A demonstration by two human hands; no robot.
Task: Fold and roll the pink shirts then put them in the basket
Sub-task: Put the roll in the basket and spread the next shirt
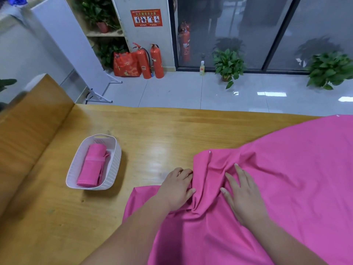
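Pink cloth fills the right and lower part of the head view: a loose pink shirt [277,178] lies spread on the wooden counter [143,134], reaching out of frame to the right and towards the person, with a bunched ridge of creases running up between the two hands. The left hand [177,188] sits at the shirt's left edge, its grip narrow, fingers and thumb curled into that ridge and pinching the fabric. The right hand [242,194] lies just beside the ridge on its other side, grip wide, fingers straight and pressing flat on the cloth. Well apart to the left stands the white ribbed basket [112,173], and in it one rolled shirt [91,167] lies lengthwise, bound by a pink band, with room beside it. Beyond the counter, two fire extinguishers [150,62] stand on the tiled floor. By my reading, the step in hand is flattening and squaring this shirt ahead of its first fold, so the task looks about midway. To do it well, the flat hand should anchor the cloth while the pinching hand draws the gathered ridge outward until the creases run out. The edges should then be lined up before folding, since any lump left in will likely make the roll lopsided and loose.
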